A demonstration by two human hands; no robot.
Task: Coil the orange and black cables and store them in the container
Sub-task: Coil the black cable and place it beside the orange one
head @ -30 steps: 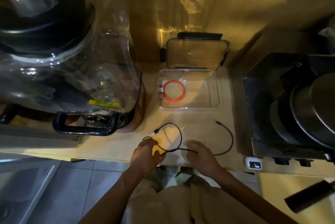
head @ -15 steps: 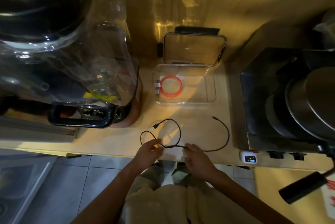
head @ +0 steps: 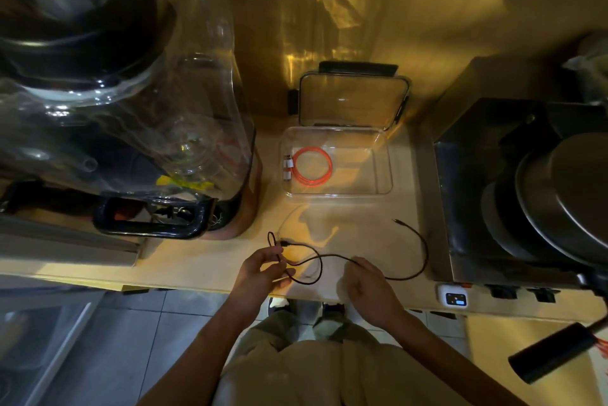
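The orange cable (head: 312, 167) lies coiled in the left part of the clear container (head: 385, 182), whose lid (head: 353, 101) stands open behind it. The black cable (head: 418, 269) lies on the wooden counter near the front edge. My left hand (head: 261, 274) pinches it by its plug end, with a small loop rising above the fingers and another loop drooping to the right. My right hand (head: 370, 287) grips the cable further along. From there the cable curves right and back to its free tip (head: 395, 221).
A large blender jug (head: 158, 103) with a black handle stands at the left. A metal stove (head: 493, 195) with stacked pans (head: 566, 205) fills the right. A small white device (head: 455, 297) sits at the counter's front edge. Bare counter lies between container and hands.
The wide loop flat on the counter has been drawn in to smaller loops at my left hand. My right hand has slid to the right along the cable.
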